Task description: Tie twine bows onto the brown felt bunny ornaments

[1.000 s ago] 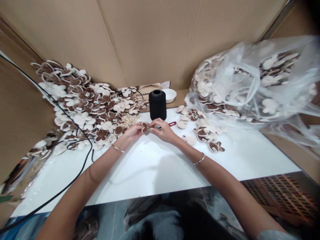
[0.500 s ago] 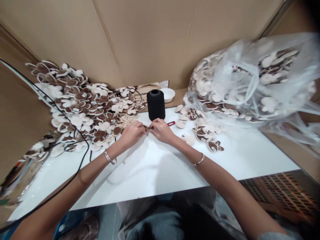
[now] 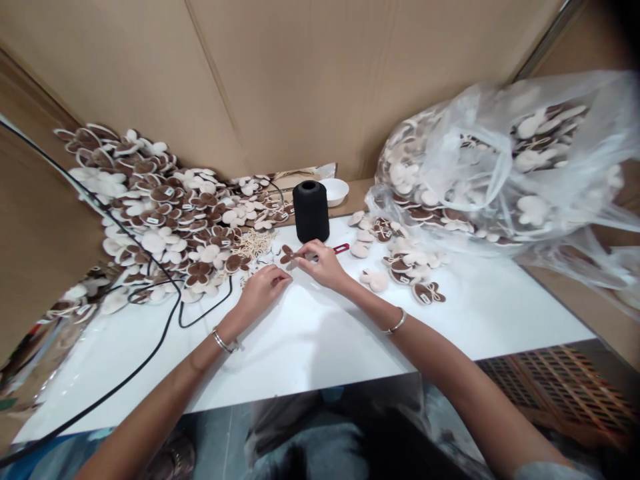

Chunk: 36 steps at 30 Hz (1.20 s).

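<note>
My right hand (image 3: 323, 264) pinches a small brown bunny-shaped fabric piece (image 3: 287, 255), whose rounded ears point left past my fingertips. My left hand (image 3: 263, 291) is just below and to the left, thumb and fingers pressed together; anything between them is too small to make out. Right behind my right hand stands a black cone of thread (image 3: 311, 212). A red-handled tool (image 3: 341, 249) lies partly hidden beside that hand. Left of the fabric piece lies a small heap of cream cord bows (image 3: 253, 245).
Brown and white bunny-shaped pieces (image 3: 160, 200) are piled at the left. Several with bows (image 3: 429, 292) lie at the right, before a full clear plastic bag (image 3: 470, 167). A white bowl (image 3: 336, 192) stands behind the cone. A black cable (image 3: 170, 327) crosses the left side.
My left hand has come away from my right hand, down and slightly left. The brown piece's ears now show beyond my right fingers, which still hold it.
</note>
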Motion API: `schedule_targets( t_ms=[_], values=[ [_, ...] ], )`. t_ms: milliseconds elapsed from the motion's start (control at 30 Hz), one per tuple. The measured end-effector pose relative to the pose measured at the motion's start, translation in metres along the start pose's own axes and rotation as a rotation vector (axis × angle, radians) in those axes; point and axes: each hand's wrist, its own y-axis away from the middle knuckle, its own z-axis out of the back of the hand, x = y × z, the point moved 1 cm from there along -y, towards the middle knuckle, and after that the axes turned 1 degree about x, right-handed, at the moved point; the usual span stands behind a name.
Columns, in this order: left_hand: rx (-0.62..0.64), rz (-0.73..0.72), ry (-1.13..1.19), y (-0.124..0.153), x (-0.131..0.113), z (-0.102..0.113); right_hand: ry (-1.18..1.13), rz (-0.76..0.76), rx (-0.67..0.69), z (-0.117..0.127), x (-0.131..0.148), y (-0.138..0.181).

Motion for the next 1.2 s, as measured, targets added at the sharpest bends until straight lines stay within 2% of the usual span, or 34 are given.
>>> schedule_targets(
  t_ms=[100,200,333,400,567,700,833,933,1033,1200],
  values=[
    [-0.051,0.064,0.009,0.000,-0.002,0.005,-0.014,-0.003,-0.016,0.000,0.002,0.000],
    [-0.125,0.168,0.211,-0.007,-0.005,0.007,-0.024,-0.018,-0.021,-0.001,0.002,0.000],
    [-0.058,0.334,0.725,-0.017,-0.011,0.000,-0.050,-0.031,-0.027,0.000,0.002,0.000],
    [-0.028,0.385,0.909,-0.020,-0.010,-0.004,-0.069,-0.034,-0.035,0.001,0.002,0.000],
    [-0.031,0.452,1.019,-0.027,-0.002,-0.008,-0.112,-0.075,-0.032,0.001,0.000,0.000],
    [-0.046,0.387,0.903,-0.034,0.003,-0.003,-0.189,-0.120,-0.012,-0.001,-0.003,-0.001],
    [-0.047,0.171,0.534,-0.047,0.008,0.012,-0.153,-0.066,0.056,0.001,-0.003,-0.001],
    [0.029,-0.076,0.205,-0.060,0.011,0.024,-0.038,0.061,0.145,0.005,-0.002,-0.001],
    [0.142,-0.295,-0.010,-0.071,0.010,0.033,0.132,0.191,0.227,0.007,-0.002,-0.001],
    [0.246,-0.445,-0.166,-0.070,-0.005,0.035,0.392,0.294,0.229,0.005,-0.002,-0.001]
  ],
)
